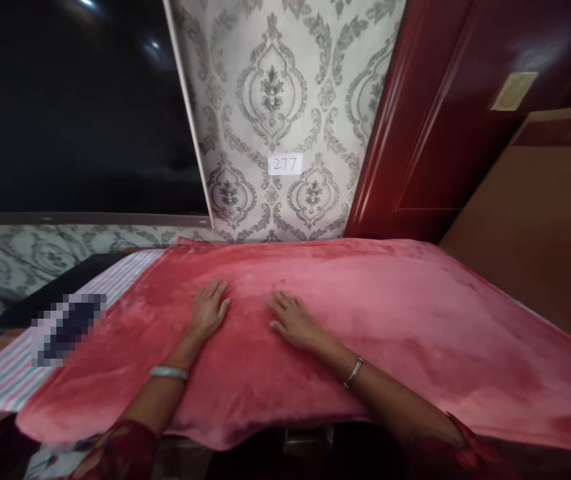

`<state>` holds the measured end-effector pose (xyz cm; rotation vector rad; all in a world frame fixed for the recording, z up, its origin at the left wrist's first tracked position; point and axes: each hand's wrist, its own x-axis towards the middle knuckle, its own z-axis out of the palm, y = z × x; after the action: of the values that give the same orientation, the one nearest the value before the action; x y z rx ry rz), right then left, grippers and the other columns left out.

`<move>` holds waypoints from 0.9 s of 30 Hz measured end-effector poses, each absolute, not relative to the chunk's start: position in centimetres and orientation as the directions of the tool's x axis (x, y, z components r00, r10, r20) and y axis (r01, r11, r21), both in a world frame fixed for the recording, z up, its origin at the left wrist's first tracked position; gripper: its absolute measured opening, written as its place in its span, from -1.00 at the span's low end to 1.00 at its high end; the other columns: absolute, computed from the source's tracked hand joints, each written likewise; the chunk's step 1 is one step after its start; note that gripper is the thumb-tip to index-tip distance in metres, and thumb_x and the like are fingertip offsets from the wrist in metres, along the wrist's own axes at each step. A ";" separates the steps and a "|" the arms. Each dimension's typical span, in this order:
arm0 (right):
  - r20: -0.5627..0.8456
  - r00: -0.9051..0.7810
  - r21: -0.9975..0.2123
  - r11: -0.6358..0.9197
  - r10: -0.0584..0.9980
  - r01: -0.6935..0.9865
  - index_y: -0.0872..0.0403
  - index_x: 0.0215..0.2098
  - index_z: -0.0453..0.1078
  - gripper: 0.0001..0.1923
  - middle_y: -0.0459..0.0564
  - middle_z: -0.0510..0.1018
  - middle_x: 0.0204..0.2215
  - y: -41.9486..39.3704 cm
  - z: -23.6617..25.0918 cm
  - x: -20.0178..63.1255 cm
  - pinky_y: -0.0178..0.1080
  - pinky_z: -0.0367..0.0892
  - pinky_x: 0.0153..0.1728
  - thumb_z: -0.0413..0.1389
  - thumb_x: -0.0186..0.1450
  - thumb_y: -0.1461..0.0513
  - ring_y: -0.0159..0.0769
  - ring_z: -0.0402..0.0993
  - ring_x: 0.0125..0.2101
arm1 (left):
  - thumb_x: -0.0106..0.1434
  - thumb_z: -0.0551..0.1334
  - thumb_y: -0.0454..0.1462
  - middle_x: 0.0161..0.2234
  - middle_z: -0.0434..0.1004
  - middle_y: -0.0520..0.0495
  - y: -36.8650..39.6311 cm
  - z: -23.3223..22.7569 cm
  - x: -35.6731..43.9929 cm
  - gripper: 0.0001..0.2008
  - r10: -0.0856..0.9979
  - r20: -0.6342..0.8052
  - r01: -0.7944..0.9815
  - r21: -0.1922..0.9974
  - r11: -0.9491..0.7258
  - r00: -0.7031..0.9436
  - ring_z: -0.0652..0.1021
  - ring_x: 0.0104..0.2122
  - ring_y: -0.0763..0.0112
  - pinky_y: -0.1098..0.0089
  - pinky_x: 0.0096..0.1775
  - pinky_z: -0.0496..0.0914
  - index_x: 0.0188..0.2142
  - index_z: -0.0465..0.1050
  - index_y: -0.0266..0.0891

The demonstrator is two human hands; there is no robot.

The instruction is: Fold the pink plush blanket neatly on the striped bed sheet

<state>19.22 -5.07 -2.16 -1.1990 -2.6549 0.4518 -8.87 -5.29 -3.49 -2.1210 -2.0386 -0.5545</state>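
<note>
A plush coral-red blanket lies spread over the table, its front edge hanging a little toward me. My left hand rests flat on it, left of the middle, fingers stretched out and pointing away from me. To its right, my right hand also lies palm down on the fabric, fingers apart and angled toward the left. Neither hand grips anything. Faint smoothing marks and shading show in the pile around both hands.
A striped cloth shows past the blanket's left edge, with a blurred-out dark object on it. Behind stand a large television and a patterned wall with a "277" label. A cardboard box borders the right side.
</note>
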 end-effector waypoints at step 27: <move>0.086 -0.302 -0.033 0.306 0.949 0.951 -0.09 0.45 0.00 -0.39 0.01 -0.04 0.45 -5.1 -6.2 27.6 0.23 -0.06 0.30 -0.20 0.46 0.03 0.02 -0.15 0.42 | 0.44 -0.11 -0.05 0.37 0.13 -0.33 -8.0 -2.7 -17.4 -0.42 0.894 0.200 0.915 0.055 0.399 -0.401 0.13 0.35 -0.14 -0.27 0.24 0.05 0.33 0.21 -0.23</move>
<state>27.56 -5.06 -6.22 -1.7993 -2.4651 -0.0372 -17.39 -8.02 -2.67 -1.6337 -2.5088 -0.2345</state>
